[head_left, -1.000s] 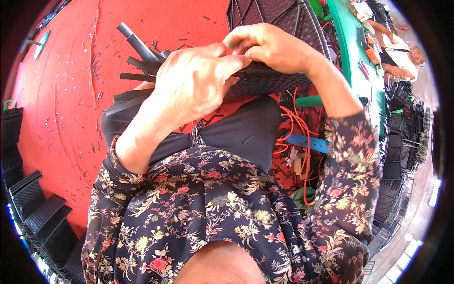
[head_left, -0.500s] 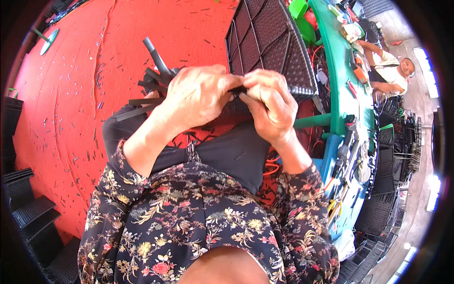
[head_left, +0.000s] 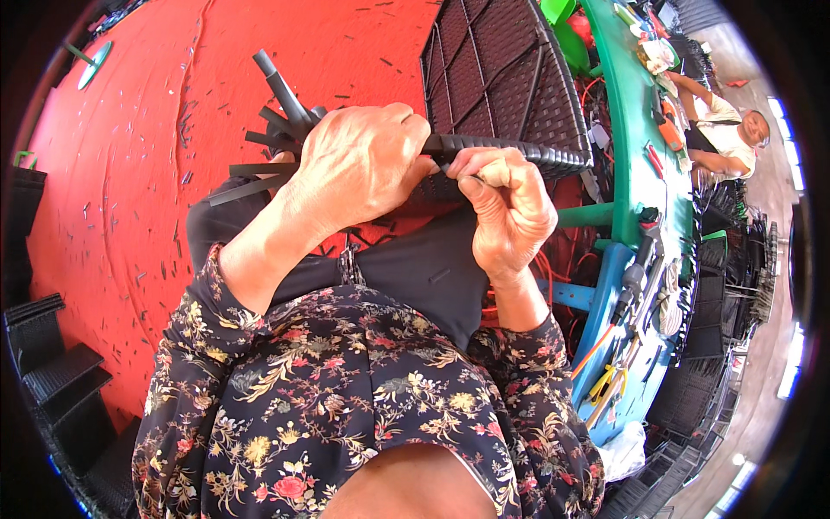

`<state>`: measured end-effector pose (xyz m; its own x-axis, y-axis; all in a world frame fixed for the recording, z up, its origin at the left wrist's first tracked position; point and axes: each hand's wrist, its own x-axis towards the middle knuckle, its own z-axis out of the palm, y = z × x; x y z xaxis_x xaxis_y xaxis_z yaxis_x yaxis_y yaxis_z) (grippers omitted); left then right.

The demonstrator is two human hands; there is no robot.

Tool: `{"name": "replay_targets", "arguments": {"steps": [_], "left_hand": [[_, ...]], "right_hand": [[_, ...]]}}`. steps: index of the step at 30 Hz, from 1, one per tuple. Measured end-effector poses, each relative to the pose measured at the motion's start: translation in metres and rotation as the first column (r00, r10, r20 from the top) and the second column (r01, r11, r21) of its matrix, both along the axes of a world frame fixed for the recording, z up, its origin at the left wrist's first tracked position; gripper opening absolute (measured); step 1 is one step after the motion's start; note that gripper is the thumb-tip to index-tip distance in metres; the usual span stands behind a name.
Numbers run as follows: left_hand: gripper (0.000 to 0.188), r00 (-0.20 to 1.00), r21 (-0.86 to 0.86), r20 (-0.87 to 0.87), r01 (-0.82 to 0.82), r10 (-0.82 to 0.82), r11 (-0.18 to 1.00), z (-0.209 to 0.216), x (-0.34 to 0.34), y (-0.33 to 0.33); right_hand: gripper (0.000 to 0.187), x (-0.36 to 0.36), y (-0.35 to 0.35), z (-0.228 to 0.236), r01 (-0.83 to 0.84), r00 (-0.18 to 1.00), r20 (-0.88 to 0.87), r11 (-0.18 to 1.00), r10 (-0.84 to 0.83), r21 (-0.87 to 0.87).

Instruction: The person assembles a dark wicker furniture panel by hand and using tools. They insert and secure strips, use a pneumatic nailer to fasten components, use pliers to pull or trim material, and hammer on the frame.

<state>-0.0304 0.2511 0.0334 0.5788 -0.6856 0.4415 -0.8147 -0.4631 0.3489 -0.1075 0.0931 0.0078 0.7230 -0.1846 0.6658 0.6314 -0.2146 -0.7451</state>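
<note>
A dark woven wicker panel (head_left: 510, 95) stands in front of me, its wrapped lower edge (head_left: 545, 154) running between my hands. My left hand (head_left: 359, 164) is closed at the left end of that edge, thumb and forefinger pressed together. Several dark flat strips (head_left: 281, 91) fan out from behind this hand; whether it grips them is hidden. Just below the wrapped edge, my right hand (head_left: 510, 203) pinches the end of a dark strip between thumb and fingers. The two hands are slightly apart, and most of the strip is hidden.
Red floor covering (head_left: 121, 216) with scattered dark offcuts spreads at left. Green (head_left: 618, 112) and blue (head_left: 596, 320) tables on my right carry tools, including a red-handled tool and yellow scissors. A person (head_left: 726, 138) is beyond them. Black woven pieces (head_left: 65, 381) are stacked lower left.
My right hand has moved slightly down and right, away from my left hand. More of the wrapped edge now shows between them. The left hand stays closed in nearly the same place.
</note>
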Motion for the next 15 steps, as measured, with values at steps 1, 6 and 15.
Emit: {"name": "replay_targets", "arguments": {"steps": [1,6,15], "left_hand": [[0.021,1.0,0.013,0.007,-0.006,0.005,1.0,0.0,-0.001,0.0],[0.019,0.996,-0.004,0.059,-0.074,0.074,0.997,-0.001,-0.004,-0.003],[0.026,0.986,-0.072,-0.116,-0.132,0.123,0.989,0.008,0.0,0.0]], "right_hand": [[0.017,0.002,-0.001,0.003,0.002,1.0,0.027,0.997,0.0,-0.079],[0.014,0.031,-0.01,0.035,0.02,0.996,0.09,0.913,0.019,-0.409],[0.012,0.086,-0.019,0.054,-0.342,0.886,-0.45,0.817,0.114,-0.465]]}}
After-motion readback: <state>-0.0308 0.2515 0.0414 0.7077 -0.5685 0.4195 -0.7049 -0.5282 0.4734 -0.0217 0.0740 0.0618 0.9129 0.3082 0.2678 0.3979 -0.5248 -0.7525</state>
